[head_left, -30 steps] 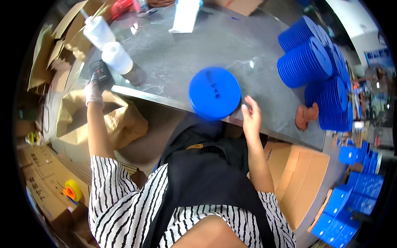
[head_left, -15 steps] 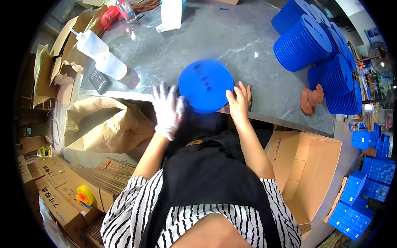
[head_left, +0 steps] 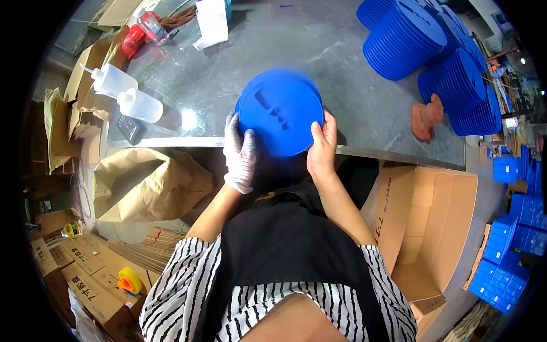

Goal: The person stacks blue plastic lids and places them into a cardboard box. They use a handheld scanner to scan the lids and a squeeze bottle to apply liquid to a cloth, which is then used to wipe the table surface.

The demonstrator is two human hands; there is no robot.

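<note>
A round blue plastic reel [head_left: 296,105] with dark slots in its face is held at the near edge of the grey table [head_left: 296,34], its outline slightly blurred. A second blue rim shows behind its left side. My left hand [head_left: 239,157], in a white glove, closes on the reel's left rim, with its thumb on the near face. My bare right hand [head_left: 322,147] grips the right rim, thumb in front and fingers behind. What lies under the reel is hidden.
Stacks of blue reels [head_left: 404,40] stand at the back right beside a brown cloth [head_left: 426,118]. Two white squeeze bottles [head_left: 141,105] and a black device [head_left: 130,129] lie left. Below the table edge are a paper sack [head_left: 148,188] and an open cardboard box [head_left: 436,228].
My hands have closed on the reel's sides; earlier the left fingers were spread beside it and the right thumb rested at its rim. The reel now looks larger, and the view has shifted slightly.
</note>
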